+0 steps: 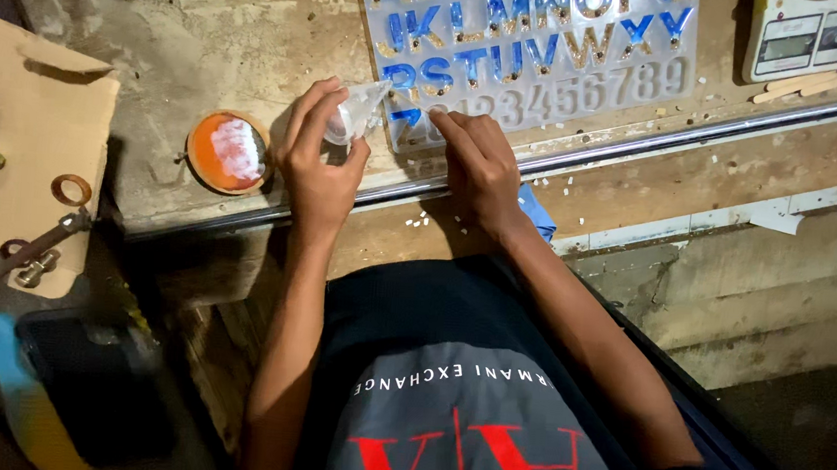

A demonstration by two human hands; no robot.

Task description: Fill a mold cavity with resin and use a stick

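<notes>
Left hand (321, 166) grip closed around a small clear plastic cone bag (356, 115), fingers wrapped on its wide end. Bag's long axis runs roughly level, tip pointing right toward the lower-left corner of the clear letter mould (536, 53). Tip sits just beside the right hand (481, 166), which lies flat on the mould's bottom edge, fingers pressed down, grip holding nothing. Mould lies on the counter (208, 38); its top rows are cut off by the frame, some letters filled blue, others gold. Bag contents hard to make out; the tip's exact contact point is hidden by the fingers. Orange round dish (228, 151) with white stuff sits left of the left hand, apart from it.
</notes>
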